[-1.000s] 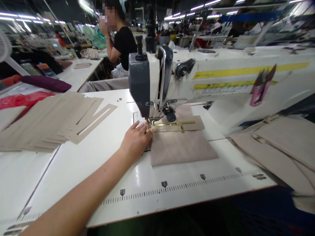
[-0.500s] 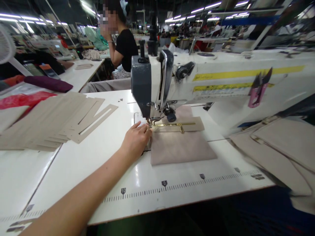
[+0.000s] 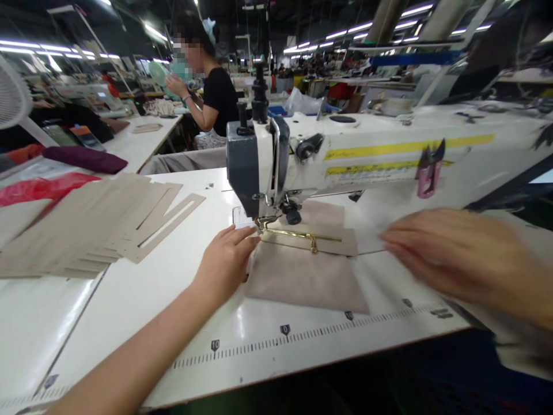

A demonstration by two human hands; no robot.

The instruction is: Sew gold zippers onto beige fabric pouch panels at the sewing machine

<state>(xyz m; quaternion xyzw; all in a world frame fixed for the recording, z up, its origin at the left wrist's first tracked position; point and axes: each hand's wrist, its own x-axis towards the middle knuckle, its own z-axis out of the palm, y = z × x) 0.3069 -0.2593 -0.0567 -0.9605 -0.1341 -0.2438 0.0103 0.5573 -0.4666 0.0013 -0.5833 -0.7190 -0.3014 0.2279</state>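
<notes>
My left hand [image 3: 228, 253] lies with its fingers stretched flat beside the presser foot [image 3: 261, 225] of a white sewing machine [image 3: 389, 144]. Its fingertips touch the left end of a beige fabric piece [image 3: 306, 276]. Across that fabric runs a lighter strip with a gold zipper [image 3: 291, 233], its slider and pull [image 3: 313, 243] near the middle. The zipper's left end sits at the presser foot. To the right, my right hand [image 3: 458, 259] hangs above the table, apart from the fabric. Motion smears its fingers, so I cannot tell whether they hold anything.
Beige slotted pieces [image 3: 95, 219] lie fanned out at left. Pink-handled thread snips [image 3: 430, 173] hang on the machine's arm. A printed ruler scale [image 3: 268, 337] follows the table's front edge. A co-worker [image 3: 216, 86] sits beyond the machine, and a white fan [image 3: 12, 92] stands far left.
My right hand has come into view from the right, over where beige pieces lay. The fabric's front edge has swung slightly left. My left hand stays by the presser foot.
</notes>
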